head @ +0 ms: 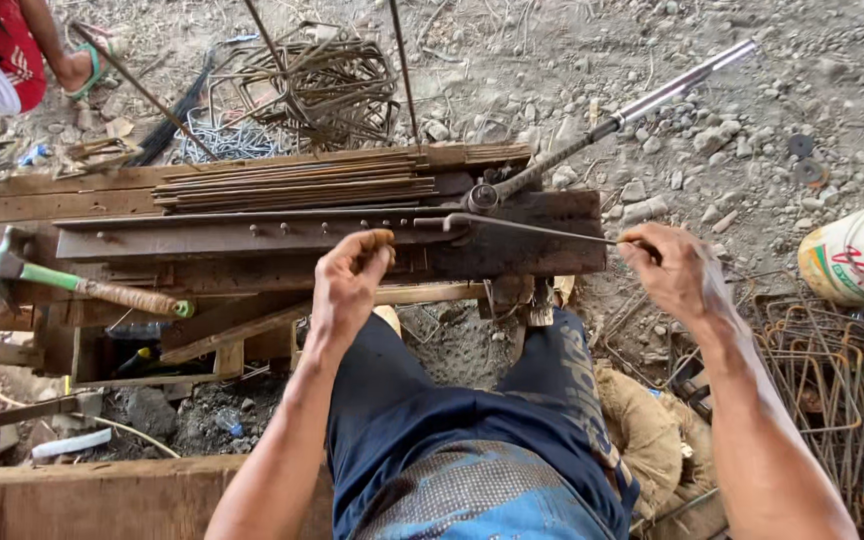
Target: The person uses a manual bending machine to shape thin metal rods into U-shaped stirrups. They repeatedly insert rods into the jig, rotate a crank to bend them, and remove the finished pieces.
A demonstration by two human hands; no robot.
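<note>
Head view: left hand (347, 275) pinched shut on a thin steel rod (532, 229) over the wooden tabletop (542, 250), right hand (672, 270) closed around the rod's far end, past the tabletop's edge. Rod lying across the tabletop, hooked at a bending lever (617, 118); hammer (72, 285) resting well to the left, bent rods (842, 390) stacked at right.

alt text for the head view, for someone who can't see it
Seen from above, a person's left hand and right hand hold a thin steel rod across a dark wooden bending bench. A long metal lever bar angles away over gravel; a green-handled hammer lies to the left.
</note>
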